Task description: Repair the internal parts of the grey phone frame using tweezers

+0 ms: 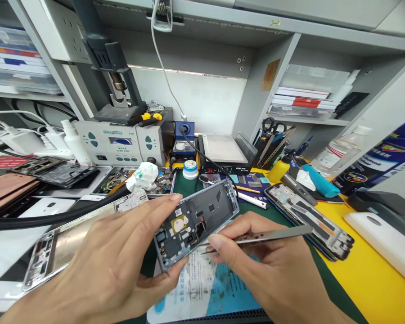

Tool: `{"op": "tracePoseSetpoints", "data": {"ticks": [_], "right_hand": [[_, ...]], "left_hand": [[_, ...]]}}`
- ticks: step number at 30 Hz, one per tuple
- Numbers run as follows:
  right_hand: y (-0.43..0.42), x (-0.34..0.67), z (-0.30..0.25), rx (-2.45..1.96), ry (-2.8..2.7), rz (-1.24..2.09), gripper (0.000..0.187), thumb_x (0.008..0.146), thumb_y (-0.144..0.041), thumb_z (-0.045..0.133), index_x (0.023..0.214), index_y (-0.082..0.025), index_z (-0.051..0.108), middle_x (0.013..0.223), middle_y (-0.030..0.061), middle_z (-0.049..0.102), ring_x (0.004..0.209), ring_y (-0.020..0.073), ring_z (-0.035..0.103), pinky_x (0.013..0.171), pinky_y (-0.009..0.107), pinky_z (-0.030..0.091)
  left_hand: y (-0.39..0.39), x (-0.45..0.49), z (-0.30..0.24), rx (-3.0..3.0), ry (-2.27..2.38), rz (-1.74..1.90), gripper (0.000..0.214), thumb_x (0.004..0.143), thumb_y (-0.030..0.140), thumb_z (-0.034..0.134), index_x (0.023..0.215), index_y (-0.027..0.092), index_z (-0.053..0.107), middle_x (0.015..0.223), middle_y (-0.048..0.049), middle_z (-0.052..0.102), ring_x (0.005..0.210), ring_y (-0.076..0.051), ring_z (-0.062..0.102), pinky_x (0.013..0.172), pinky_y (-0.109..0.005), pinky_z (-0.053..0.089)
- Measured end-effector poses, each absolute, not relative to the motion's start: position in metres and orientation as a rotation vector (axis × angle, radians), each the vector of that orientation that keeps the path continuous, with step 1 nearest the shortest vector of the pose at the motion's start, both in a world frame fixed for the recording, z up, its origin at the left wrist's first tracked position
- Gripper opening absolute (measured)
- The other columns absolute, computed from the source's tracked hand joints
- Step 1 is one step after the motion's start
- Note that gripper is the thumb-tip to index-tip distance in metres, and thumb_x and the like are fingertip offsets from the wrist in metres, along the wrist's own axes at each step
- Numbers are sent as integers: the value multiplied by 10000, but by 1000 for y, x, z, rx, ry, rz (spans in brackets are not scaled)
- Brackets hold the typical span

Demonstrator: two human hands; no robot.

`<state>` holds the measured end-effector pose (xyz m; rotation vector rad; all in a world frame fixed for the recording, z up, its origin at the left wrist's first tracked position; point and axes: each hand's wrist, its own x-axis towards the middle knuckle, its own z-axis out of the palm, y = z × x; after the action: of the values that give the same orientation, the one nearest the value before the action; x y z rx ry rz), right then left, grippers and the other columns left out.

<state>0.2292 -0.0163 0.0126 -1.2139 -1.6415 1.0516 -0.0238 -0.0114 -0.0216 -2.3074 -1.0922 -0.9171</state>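
My left hand (111, 265) grips an opened phone frame (195, 220) by its near edges, thumb underneath and fingers along the top, holding it tilted above the bench. The frame's dark inside with small parts faces me. My right hand (270, 270) pinches a pair of metal tweezers (266, 235), whose tips point left at the lower middle of the frame. A blue and white work mat (202, 288) lies under both hands.
Another stripped phone frame (310, 220) lies to the right on the yellow surface, a silver one (70, 243) to the left. A soldering station (118, 144), parts tray (121, 180), heating plate (222, 150) and tool holder with scissors (273, 139) stand behind. A black hose (54, 218) crosses at left.
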Motion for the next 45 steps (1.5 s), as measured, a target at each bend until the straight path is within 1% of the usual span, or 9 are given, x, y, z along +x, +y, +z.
{"op": "tracePoseSetpoints", "data": {"ticks": [8, 12, 15, 19, 23, 30, 34, 39, 45], "right_hand": [[-20, 224, 16, -1298, -1577, 1079, 254, 975, -373, 761, 779, -212, 768, 750, 11, 760, 691, 135, 703, 628, 201, 533], [-15, 228, 10, -1229, -1616, 1123, 257, 989, -406, 763, 825, -208, 773, 765, 42, 780, 701, 170, 746, 612, 208, 575], [-12, 230, 7, -1229, -1557, 1174, 264, 986, -417, 784, 836, -199, 773, 738, 57, 787, 695, 194, 778, 599, 211, 593], [-10, 231, 4, -1162, -1453, 1300, 299, 982, -439, 846, 840, -187, 770, 736, 56, 805, 710, 176, 807, 642, 175, 617], [-9, 231, 1, -1162, -1433, 1386, 321, 994, -474, 847, 870, -186, 778, 754, 51, 813, 726, 172, 817, 674, 174, 637], [-11, 231, 5, -1148, -1444, 1345, 326, 982, -468, 857, 849, -185, 765, 734, 51, 802, 701, 175, 796, 648, 186, 617], [-15, 226, 13, -1250, -1393, 1317, 344, 955, -499, 862, 846, -190, 759, 746, 51, 798, 728, 179, 782, 669, 210, 603], [-18, 224, 16, -1276, -1373, 1289, 354, 934, -522, 870, 837, -198, 766, 749, 54, 796, 732, 215, 794, 667, 256, 623], [-14, 228, 11, -1225, -1456, 1298, 319, 971, -486, 844, 852, -201, 762, 761, 59, 803, 745, 223, 815, 667, 252, 648]], "left_hand": [[-11, -20, -18, -2288, -1103, -907, 576, 1012, 448, 614, 1481, 117, 565, 1292, -172, 826, 1086, -290, 847, 782, -387, 760], [-11, -21, -17, -2291, -1094, -905, 578, 1005, 432, 631, 1474, 98, 578, 1296, -171, 824, 1097, -286, 843, 793, -383, 758], [-11, -21, -18, -2282, -1095, -904, 577, 1003, 439, 621, 1475, 110, 572, 1284, -165, 830, 1066, -289, 849, 757, -390, 756], [-12, -20, -18, -2282, -1111, -887, 597, 998, 456, 616, 1500, 139, 553, 1303, -158, 825, 1070, -296, 849, 752, -401, 757], [-12, -19, -16, -2283, -1103, -890, 569, 1012, 448, 604, 1488, 141, 560, 1284, -160, 831, 1060, -292, 853, 758, -399, 761], [-10, -19, -15, -2290, -1091, -900, 574, 1007, 440, 608, 1479, 117, 564, 1270, -164, 834, 1055, -301, 854, 713, -408, 761], [-10, -19, -17, -2298, -1097, -893, 578, 998, 444, 626, 1475, 123, 565, 1285, -154, 832, 1054, -286, 855, 733, -399, 763], [-12, -19, -18, -2278, -1109, -901, 568, 1006, 443, 621, 1469, 118, 579, 1289, -158, 830, 1062, -291, 852, 721, -403, 756], [-11, -20, -16, -2292, -1109, -892, 585, 1001, 457, 615, 1489, 139, 559, 1285, -144, 833, 1044, -283, 854, 729, -394, 759]]}}
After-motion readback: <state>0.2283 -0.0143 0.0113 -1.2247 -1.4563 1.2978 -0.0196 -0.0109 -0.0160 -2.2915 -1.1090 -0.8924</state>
